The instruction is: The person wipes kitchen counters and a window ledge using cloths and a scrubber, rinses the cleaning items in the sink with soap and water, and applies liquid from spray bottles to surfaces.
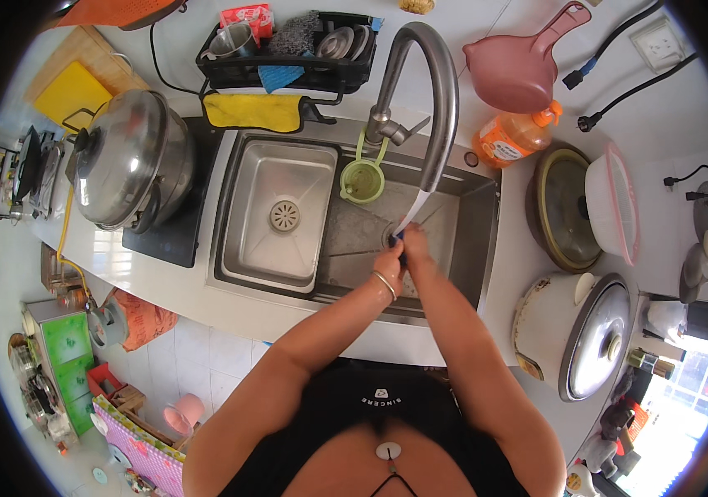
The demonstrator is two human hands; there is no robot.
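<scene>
Over the right sink basin (470,215), my left hand (389,262) and my right hand (417,245) are close together, fingers closed. Between them shows a small dark blue object (403,258), mostly hidden by the fingers, so its kind is unclear. A stream of water (411,212) runs from the arched metal faucet (445,108) down onto the hands. To their left, a light green sink strainer (363,180) hangs by its loop below the faucet's base. The shallower left basin (242,240) has a round drain (284,216).
A black rack (287,79) with a yellow cloth (254,112) stands behind the sink. An orange soap bottle (507,139), a pink ladle (515,70), a lidded bowl (565,207) and a white pot (553,327) crowd the right. Leftward, a big steel pot (130,157) sits on a black cooktop (180,228).
</scene>
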